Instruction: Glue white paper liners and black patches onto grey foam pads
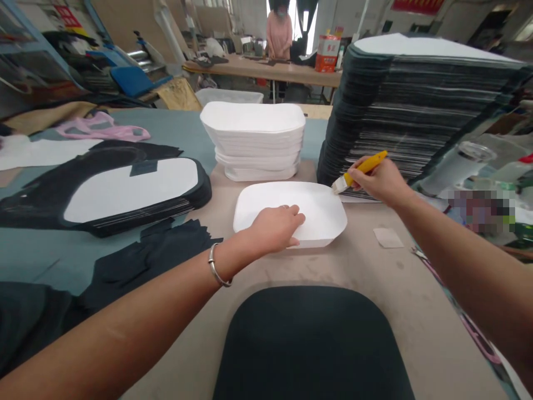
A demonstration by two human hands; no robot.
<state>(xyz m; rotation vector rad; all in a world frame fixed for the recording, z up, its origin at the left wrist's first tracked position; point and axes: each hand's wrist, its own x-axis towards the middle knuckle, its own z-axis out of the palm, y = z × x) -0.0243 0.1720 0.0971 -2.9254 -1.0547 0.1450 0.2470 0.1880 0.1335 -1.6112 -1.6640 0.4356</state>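
Observation:
My left hand (275, 228) rests on a short stack of white rounded sheets (287, 194), its fingers stretched over the top one. A paintbrush with a yellow handle (370, 163) is gripped in my right hand (385, 183). Its pale bristles are at the right far edge of the white sheets; whether they touch is hard to tell. Nearest to me lies a dark rounded panel (312, 344). Behind the sheets stands a taller pile of white pieces (258, 141).
To the right rises a tall stack of dark-edged panels (387, 105). Dark pieces with a white sheet (137, 191) lie at left, near dark fabric scraps (145, 261). A small pale square (388, 238) and a clear bottle (456, 166) are on the right. A person (280, 33) stands behind a far table.

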